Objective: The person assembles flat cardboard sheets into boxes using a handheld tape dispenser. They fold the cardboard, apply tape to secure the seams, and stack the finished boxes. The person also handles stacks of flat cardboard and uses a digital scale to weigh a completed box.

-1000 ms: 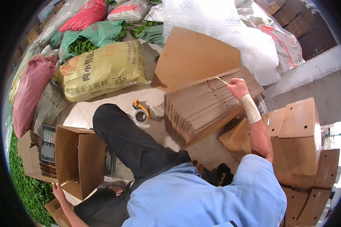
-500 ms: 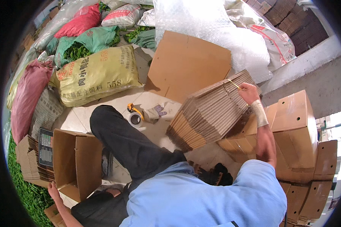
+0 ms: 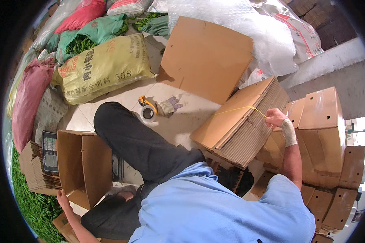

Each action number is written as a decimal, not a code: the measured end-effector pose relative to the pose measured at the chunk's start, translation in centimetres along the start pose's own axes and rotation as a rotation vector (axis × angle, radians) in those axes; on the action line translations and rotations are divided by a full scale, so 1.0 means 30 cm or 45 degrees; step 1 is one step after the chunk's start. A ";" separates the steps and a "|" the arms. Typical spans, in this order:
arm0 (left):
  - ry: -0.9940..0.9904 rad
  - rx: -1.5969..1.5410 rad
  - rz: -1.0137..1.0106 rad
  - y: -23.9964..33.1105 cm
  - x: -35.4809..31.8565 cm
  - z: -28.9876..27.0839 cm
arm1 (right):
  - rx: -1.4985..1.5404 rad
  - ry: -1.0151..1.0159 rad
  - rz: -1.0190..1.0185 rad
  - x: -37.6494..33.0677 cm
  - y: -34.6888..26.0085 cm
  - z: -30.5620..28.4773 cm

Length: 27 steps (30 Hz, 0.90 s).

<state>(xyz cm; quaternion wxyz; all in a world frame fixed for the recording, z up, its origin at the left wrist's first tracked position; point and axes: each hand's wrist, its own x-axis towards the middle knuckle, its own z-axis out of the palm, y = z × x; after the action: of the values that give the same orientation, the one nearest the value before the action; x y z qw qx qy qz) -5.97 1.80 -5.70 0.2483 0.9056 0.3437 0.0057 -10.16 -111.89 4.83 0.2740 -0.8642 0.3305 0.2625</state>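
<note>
**One bundle, one strap, two hands far apart**

The right hand point(image 3: 275, 117) is closed around the yellow strap point(image 3: 239, 109) that runs over the top of one tied bundle of flattened cartons point(image 3: 243, 121). The bundle lies tilted, leaning against the taped boxes at the person's right; the sheets in it are too many and too thin to count. A pale wrap circles the right wrist.

The left hand point(image 3: 62, 197) is low at the left edge, resting against the bottom corner of one open cardboard box point(image 3: 83, 162). Its fingers are partly behind the box flap, so I cannot tell how far it is closed or whether it truly grips the box.

On the floor point(image 3: 190, 117) past the knee lie one roll of clear tape point(image 3: 148, 114) with an orange-handled tool touching it, and one work glove point(image 3: 168, 106) just beside them. One large flat cardboard sheet point(image 3: 209, 56) leans further back.

At the far side there is one yellow sack point(image 3: 101, 69), two red or pink sacks and one green sack; others are cut off by the rim. A second small stack of folded cartons point(image 3: 38, 172) sits left of the open box, with a dark keypad device on it, hard to make out. The taped boxes point(image 3: 320, 133) at the right are partly hidden by the arm, so their number is uncertain.
</note>
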 end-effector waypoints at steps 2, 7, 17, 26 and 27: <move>-0.025 -0.037 -0.030 0.025 0.003 0.071 | -0.218 0.052 0.062 -0.023 -0.016 -0.024; 0.025 -0.147 0.016 -0.043 -0.004 0.034 | -0.784 0.605 -0.376 -0.056 -0.469 -0.025; -0.001 -0.251 -0.009 -0.047 -0.080 0.033 | -1.461 -1.342 -0.730 0.038 -0.814 0.848; -0.109 -0.184 0.003 -0.073 -0.150 0.000 | -1.730 -0.833 -1.208 0.193 -0.212 1.089; -0.135 -0.226 -0.007 -0.080 -0.150 0.010 | -1.713 -0.868 -1.193 0.205 -0.167 1.106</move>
<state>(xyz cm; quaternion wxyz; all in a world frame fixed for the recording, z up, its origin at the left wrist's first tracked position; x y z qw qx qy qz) -10.84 0.37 -6.33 0.3455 0.8781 0.3308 -0.0124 -11.66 -89.88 -21.20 -0.1293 -0.7636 -0.3809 0.5051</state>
